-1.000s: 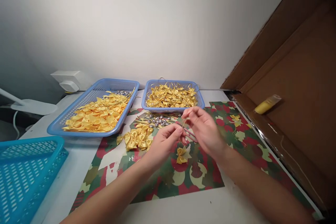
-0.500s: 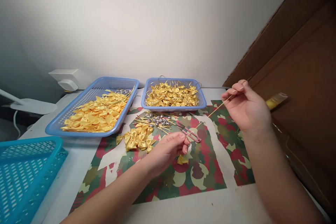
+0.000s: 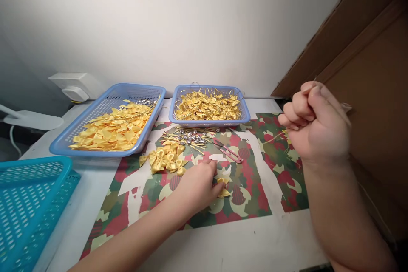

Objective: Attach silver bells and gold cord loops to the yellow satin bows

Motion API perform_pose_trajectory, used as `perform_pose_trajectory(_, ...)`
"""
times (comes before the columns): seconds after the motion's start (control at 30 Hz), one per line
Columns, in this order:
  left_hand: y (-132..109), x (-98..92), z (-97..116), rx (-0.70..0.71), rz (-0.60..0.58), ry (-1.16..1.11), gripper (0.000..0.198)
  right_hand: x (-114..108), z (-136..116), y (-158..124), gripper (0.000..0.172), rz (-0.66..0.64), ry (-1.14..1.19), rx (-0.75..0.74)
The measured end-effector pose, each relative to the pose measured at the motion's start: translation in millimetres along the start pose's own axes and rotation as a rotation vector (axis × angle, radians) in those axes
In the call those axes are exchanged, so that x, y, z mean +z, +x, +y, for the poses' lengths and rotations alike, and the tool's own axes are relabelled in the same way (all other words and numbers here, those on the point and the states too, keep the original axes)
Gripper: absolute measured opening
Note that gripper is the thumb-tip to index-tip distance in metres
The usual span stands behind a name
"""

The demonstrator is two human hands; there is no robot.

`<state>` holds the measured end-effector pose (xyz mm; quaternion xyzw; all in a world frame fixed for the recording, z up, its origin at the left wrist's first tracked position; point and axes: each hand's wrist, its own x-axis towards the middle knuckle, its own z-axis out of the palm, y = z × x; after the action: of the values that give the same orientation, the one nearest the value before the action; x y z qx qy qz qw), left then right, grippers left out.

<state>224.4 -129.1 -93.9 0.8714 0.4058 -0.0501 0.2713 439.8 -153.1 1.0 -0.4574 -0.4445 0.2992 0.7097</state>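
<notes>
White wall point(image 3: 191, 21) fills the far side, with brown cardboard point(image 3: 366, 59) at right. On the pale tabletop point(image 3: 248, 246) lies a camouflage-patterned sheet point(image 3: 255, 204). At near left is a teal basket point(image 3: 60, 163); beyond it stand a left blue tray point(image 3: 98, 152) and a right blue tray point(image 3: 210, 123), both heaped with yellow bows. High at right, the right hand point(image 3: 315, 127) is curled into a fist; I cannot tell whether anything is inside. Low in the middle, the left hand point(image 3: 200, 182) has its fingers bent down to the sheet, its grip hidden. To its left sits a pile of bows point(image 3: 165, 159), and just beyond it lie pink snips point(image 3: 233, 155). One single bow point(image 3: 224, 192) rests beside the left thumb, apparently touching it. Silver beads point(image 3: 191, 137) lie farther off. Half a second ago a gold cord stretched between both hands; now they are well apart and the left is at the bow, suggesting the work has shifted from cord to bow.
</notes>
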Motion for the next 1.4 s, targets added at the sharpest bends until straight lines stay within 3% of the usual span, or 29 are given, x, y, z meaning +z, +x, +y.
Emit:
perform_pose_trajectory(0.33,-2.8,0.9,-1.9,0.058,-0.026,-0.094,0.023,15.5,17.2,-11.9,0.008,-0.233,-0.170,0.054)
perform_pose_trajectory(0.5,1.1,7.7,-6.4,0.121,-0.040,-0.188,0.007,16.3,21.2,-14.8,0.013,-0.307,-0.206,0.032)
perform_pose_trajectory(0.6,6.4,9.2,-11.5,0.143,-0.024,-0.569,0.008,16.0,22.5,-13.3,0.013,-0.336,-0.200,0.052)
perform_pose_trajectory(0.73,14.9,8.5,-19.4,0.057,0.024,-1.229,0.026,19.4,34.4,-16.3,0.012,-0.354,-0.195,0.096)
perform_pose_trajectory(0.8,18.4,11.1,-22.7,0.017,0.048,-1.405,0.035,22.3,50.8,-26.1,0.012,-0.352,-0.199,0.140)
perform_pose_trajectory(0.93,23.8,22.7,-25.7,-0.025,0.106,-1.623,0.046,23.7,97.6,-61.7,0.017,-0.199,-0.225,0.216)
perform_pose_trajectory(1.0,25.5,27.9,-26.0,-0.010,0.152,-1.678,0.050,21.1,116.9,-78.8,0.017,-0.153,-0.254,0.223)
perform_pose_trajectory(1.1,26.1,31.3,-26.5,0.021,0.175,-1.687,0.048,16.2,130.6,-92.3,0.013,-0.245,-0.319,0.174)
perform_pose_trajectory(1.4,22.1,34.6,-32.1,-0.136,0.250,-1.665,0.038,12.4,128.1,-91.3,0.010,-0.343,-0.367,0.081)
